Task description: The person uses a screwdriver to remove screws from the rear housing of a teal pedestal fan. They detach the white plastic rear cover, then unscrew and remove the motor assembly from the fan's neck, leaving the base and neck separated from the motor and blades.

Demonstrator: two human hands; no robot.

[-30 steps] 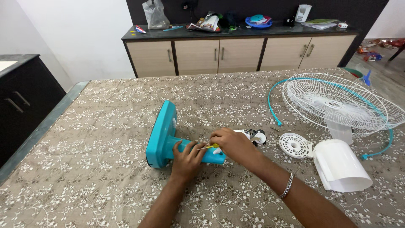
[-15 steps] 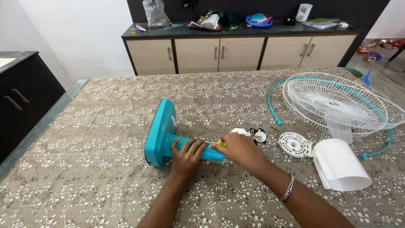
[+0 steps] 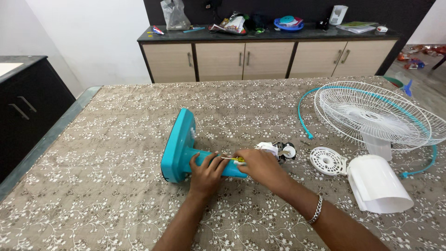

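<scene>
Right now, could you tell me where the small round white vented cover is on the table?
In the head view, the round white vented cover lies right of centre, between the small motor assembly and the white housing, just below the wire fan guard.

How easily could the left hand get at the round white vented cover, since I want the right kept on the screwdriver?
Probably not easily: the left hand grips the teal fan stand, and the right hand lies between it and the cover.

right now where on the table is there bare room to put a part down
The widest free cloth is the table left of the teal fan stand, and the far strip between stand and cabinet. It is crowded on the right: white fan guard, round white cap, white cover.
</scene>
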